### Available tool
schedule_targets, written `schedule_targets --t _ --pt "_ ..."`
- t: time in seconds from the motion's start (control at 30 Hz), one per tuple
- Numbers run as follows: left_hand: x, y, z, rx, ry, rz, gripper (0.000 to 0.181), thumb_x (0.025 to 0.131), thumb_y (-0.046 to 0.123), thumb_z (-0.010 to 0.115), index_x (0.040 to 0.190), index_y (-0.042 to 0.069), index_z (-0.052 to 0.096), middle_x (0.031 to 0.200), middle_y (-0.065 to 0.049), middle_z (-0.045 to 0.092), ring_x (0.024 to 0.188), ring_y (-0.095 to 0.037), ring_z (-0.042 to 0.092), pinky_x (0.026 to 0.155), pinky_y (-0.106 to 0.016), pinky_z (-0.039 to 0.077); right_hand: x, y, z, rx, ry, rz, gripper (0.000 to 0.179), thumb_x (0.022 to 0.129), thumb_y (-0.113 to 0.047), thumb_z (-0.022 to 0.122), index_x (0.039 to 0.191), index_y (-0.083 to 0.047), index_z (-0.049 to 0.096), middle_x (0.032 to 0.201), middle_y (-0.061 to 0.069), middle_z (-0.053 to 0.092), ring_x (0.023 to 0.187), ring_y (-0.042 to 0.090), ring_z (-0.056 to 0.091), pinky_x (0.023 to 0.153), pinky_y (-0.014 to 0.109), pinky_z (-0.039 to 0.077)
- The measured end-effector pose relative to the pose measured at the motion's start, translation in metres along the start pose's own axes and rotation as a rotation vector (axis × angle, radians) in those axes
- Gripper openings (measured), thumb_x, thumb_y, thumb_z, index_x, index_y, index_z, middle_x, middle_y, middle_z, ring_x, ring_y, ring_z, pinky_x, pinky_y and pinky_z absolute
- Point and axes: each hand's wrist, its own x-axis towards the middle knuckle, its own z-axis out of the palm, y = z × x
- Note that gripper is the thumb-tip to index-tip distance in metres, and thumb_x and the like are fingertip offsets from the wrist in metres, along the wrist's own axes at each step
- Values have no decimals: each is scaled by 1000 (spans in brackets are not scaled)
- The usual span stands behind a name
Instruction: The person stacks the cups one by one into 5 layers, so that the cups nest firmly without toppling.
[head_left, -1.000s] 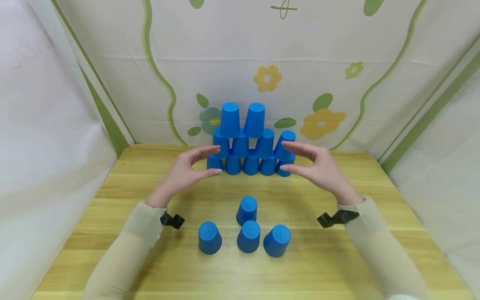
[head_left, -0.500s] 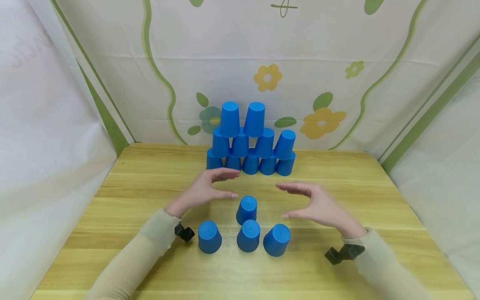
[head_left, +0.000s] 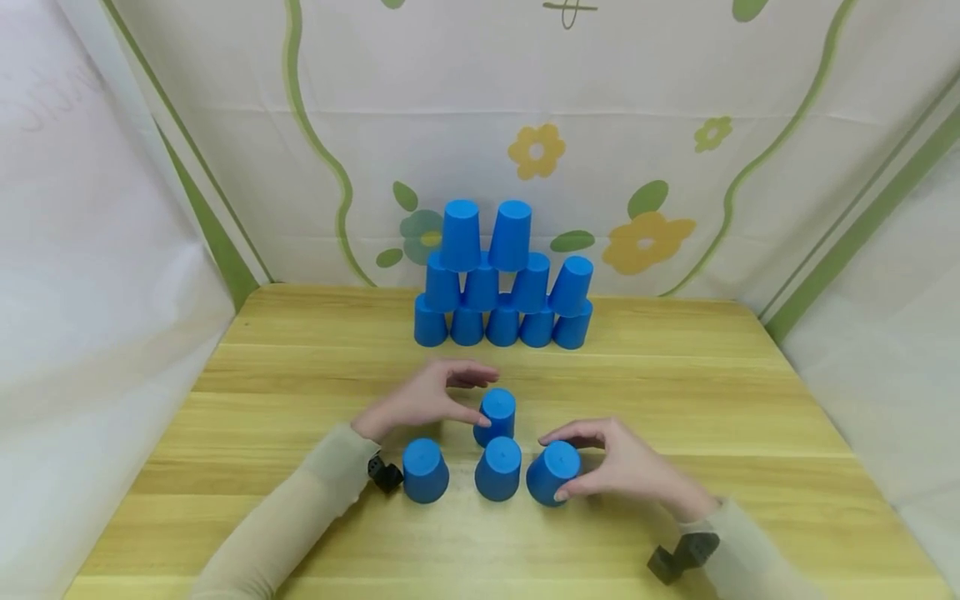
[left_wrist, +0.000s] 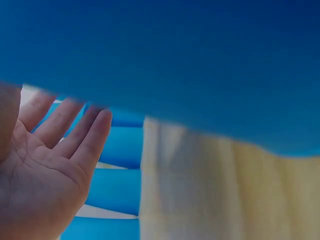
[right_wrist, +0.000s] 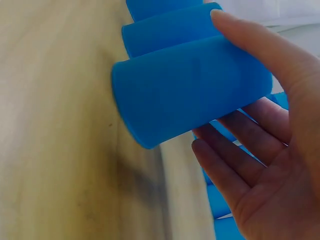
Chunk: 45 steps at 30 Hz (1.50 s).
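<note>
Four-cup wording aside, several upside-down blue cups stand near me. My right hand point(head_left: 622, 467) reaches round the right-hand cup point(head_left: 551, 475), thumb on its near side and fingers behind it; the right wrist view shows that cup point(right_wrist: 185, 92) between thumb and fingers. My left hand point(head_left: 431, 396) is at the rear cup point(head_left: 495, 417), its thumb across the cup's near side and its fingers extended behind, apart from it. The middle cup point(head_left: 498, 471) stands between the hands. The left cup point(head_left: 425, 472) is beside my left wrist camera. Blurred blue covers much of the left wrist view.
At the back of the wooden table point(head_left: 300, 358), blue cups form a stepped stack point(head_left: 501, 287): a bottom row, a second row and two cups on top towards the left. A white patterned cloth point(head_left: 420, 83) hangs behind it.
Both hands have come back from the stack towards the near cups. The right hand has reached round the right-hand cup. The left cup has shifted slightly right. The stack looks the same.
</note>
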Motion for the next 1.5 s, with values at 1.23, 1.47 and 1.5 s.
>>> schedule_targets --t 1.23,1.47,1.5 --pt "4 -2 11 -66 -34 22 45 86 17 85 128 13 68 119 2 70 111 -17 65 100 -45 52 11 -17 -41 -29 303 -105 51 83 -10 86 131 -13 69 127 1 69 115 19 64 96 31 52" --pt "4 -2 12 -62 -35 9 46 85 18 86 127 14 68 119 3 70 111 -16 65 100 -44 52 23 -37 -63 -32 476 -205 57 78 3 87 129 -2 64 122 9 68 109 19 66 93 26 53" --pt "4 -1 12 -60 -37 7 46 85 19 86 127 15 68 119 3 70 111 -16 65 99 -43 52 26 -40 -67 -29 504 -225 57 77 5 87 128 -1 64 121 10 68 108 18 66 93 26 53"
